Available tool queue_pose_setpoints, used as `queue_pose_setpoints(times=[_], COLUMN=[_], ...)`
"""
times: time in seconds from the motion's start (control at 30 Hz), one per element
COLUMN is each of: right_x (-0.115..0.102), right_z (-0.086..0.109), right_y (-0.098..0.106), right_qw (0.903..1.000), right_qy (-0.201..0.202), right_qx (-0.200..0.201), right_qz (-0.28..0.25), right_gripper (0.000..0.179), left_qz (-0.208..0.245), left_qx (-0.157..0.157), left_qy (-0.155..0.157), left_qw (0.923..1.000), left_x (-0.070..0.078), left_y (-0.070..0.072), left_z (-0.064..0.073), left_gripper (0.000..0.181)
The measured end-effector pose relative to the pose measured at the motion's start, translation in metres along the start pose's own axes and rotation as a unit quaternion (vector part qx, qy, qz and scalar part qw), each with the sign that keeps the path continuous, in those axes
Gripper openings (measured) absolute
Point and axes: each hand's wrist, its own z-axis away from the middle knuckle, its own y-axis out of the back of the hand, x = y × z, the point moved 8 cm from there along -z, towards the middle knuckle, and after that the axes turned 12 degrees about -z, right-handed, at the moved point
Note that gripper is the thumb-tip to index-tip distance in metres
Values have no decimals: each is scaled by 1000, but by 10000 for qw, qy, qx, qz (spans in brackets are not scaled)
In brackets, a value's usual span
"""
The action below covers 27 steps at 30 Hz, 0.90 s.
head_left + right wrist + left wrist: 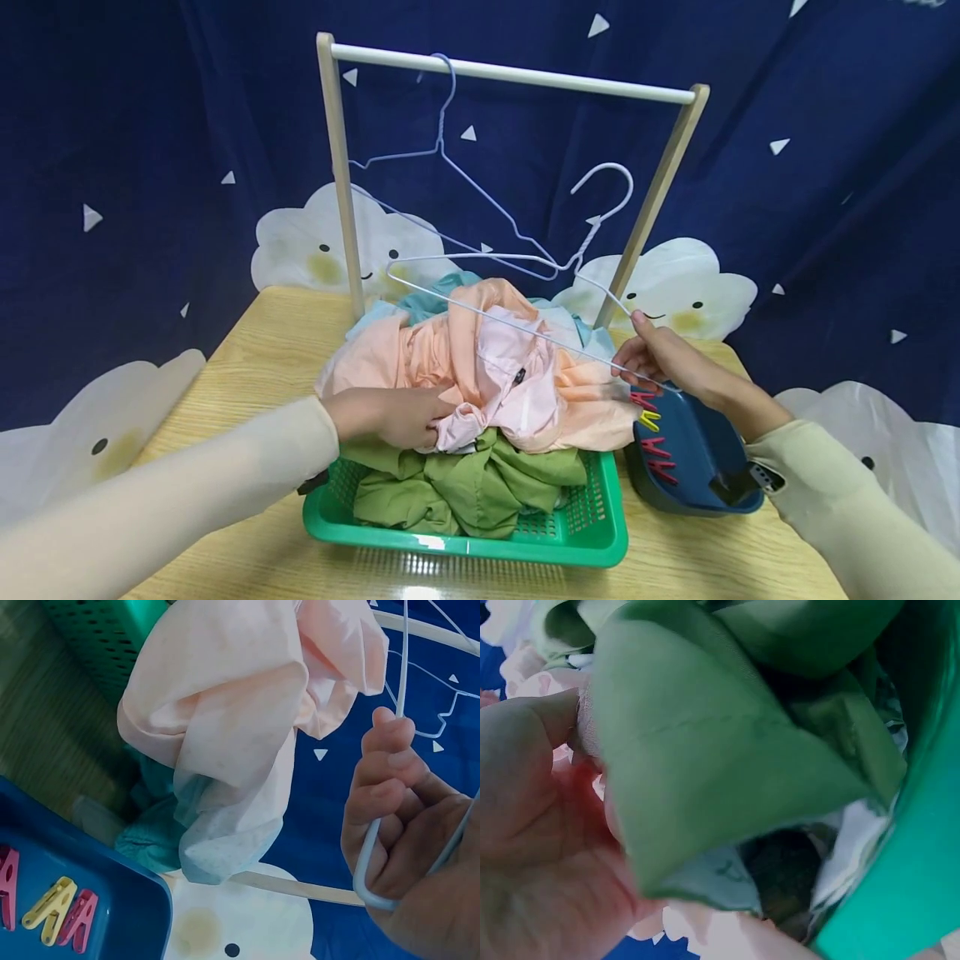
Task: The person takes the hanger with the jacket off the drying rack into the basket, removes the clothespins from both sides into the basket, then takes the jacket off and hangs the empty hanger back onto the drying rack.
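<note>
cream sleeves (pixel 247 454), left fingers (pixel 433 408) pinching pink cloth (pixel 525 408), right fingers (pixel 636 354) a hanger (pixel 589 241).

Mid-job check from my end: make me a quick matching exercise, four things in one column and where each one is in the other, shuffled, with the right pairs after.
Things
1. White hanger
2. Blue-violet hanger
3. Pale pink garment
4. Yellow peg

Places
A. In the blue tray
B. Pinched by the left grip
C. Held in the right grip
D. Hooked on the white rail

Pairs: 1-C, 2-D, 3-B, 4-A
</note>
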Motion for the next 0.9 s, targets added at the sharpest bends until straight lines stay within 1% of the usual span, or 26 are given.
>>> queue_pose_setpoints(times=[0.07, 0.17, 0.23, 0.3, 0.43, 0.57, 0.7, 0.73, 0.83, 0.9], right_x=[1, 2, 3, 4, 7, 12, 19, 20, 23, 24], right_z=[0, 0, 1, 1, 2, 2, 3, 4, 6, 8], right_y=[0, 0, 0, 0, 1, 0, -3, -2, 3, 7], right_qw=[10000, 10000, 10000, 10000, 9999, 9999, 9995, 9995, 9996, 9995], right_qy=[-14, -62, -81, -77, -31, -71, -185, -228, -266, -298], right_qx=[-9, -12, -30, -55, -89, -156, -227, -214, -132, -65], right_qz=[5, 19, 23, 24, 36, -13, -77, -73, -21, 7], right_gripper=[92, 93, 94, 94, 94, 93, 92, 92, 93, 92], left_qz=[-164, -362, -479, -531, -543, -372, -208, -170, -9, 121], left_qx=[24, 89, 58, 9, -96, -168, -171, -148, -97, -52], left_qy=[-62, -140, -109, -37, 9, -32, -96, -132, -238, -240], left_qw=[9998, 9992, 9988, 9986, 9985, 9992, 9996, 9997, 9997, 9996], left_x=[1, 1, 1, 0, -1, -2, -3, -4, -3, -4], left_y=[-1, -2, -4, -5, -8, -8, -6, -5, 0, 4], left_z=[-3, -7, -9, -11, -16, -18, -15, -14, -7, -2], left_gripper=[39, 14, 4, 1, 9, 12, 4, 5, 39, 57])
